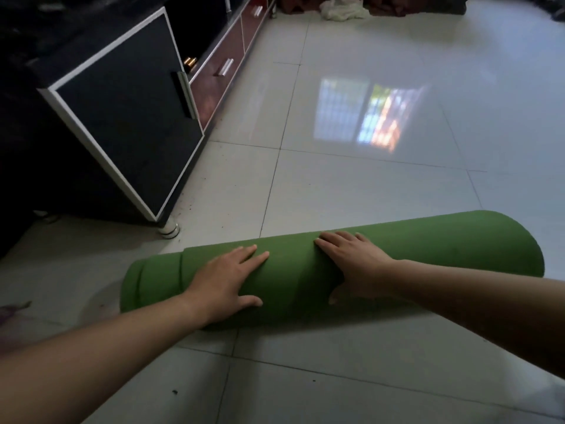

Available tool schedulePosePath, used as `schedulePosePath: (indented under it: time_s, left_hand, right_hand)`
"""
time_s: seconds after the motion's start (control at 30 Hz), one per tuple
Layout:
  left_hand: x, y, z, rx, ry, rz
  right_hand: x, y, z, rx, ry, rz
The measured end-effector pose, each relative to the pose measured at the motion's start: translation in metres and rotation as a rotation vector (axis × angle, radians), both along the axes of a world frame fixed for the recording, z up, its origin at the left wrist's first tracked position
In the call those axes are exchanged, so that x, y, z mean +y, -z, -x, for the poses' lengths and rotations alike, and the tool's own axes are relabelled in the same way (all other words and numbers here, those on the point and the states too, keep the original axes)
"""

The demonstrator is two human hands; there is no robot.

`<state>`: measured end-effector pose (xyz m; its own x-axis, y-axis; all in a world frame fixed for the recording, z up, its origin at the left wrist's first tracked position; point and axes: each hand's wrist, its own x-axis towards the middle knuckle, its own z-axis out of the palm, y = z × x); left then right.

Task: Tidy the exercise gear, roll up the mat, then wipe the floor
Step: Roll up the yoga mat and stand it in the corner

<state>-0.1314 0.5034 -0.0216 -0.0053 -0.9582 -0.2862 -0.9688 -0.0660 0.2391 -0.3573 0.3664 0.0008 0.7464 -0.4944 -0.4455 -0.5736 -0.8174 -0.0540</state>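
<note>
- Head view: a rolled-up green foam exercise mat is lying on its side on the glossy white tiled floor, stretching across the lower middle of the frame from lower left to centre right. It is fully rolled, and its layered edges are showing at its left end.
- The left hand is resting palm-down on the left half of the roll. Its fingers are lying straight and spread over the top and its thumb is reaching down the near side; it is pressing rather than clasping.
- The right hand is lying flat on the roll just right of its middle, with extended fingers pointing left and the thumb hanging down the near face. It too is relaxed and grasping nothing.
- A black cabinet with white trim is standing at the upper left on a short metal foot near the mat's left end.
- Reddish-brown drawers with silver handles are running beyond it toward the top of the frame.
- A crumpled white cloth is lying on the floor at the top centre, well apart from the mat.
- A bright window reflection is shining on the tiles in the upper middle.
- Small dark specks are dotting the floor at the bottom left.
</note>
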Motion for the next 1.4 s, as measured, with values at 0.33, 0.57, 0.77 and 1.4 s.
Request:
schedulePosePath:
  time_s: [0.33, 0.57, 0.77, 1.4]
  left_hand:
    - [0.071, 0.026, -0.065, 0.131, -0.635, 0.187]
    - [0.094, 0.034, -0.088, 0.357, -0.975, 0.166]
    - [0.094, 0.022, -0.086, 0.44, -0.995, 0.198]
    - [0.008, -0.172, -0.02, 0.348, -0.573, 0.469]
  right_hand:
    - [0.039, 0.02, -0.092, -0.161, 0.001, -0.146]
    - [0.038, 0.023, -0.102, -0.166, -0.005, -0.153]
    - [0.035, 0.018, -0.099, -0.201, -0.001, -0.156]
    - [-0.008, -0.124, -0.018, -0.475, 0.239, -0.227]
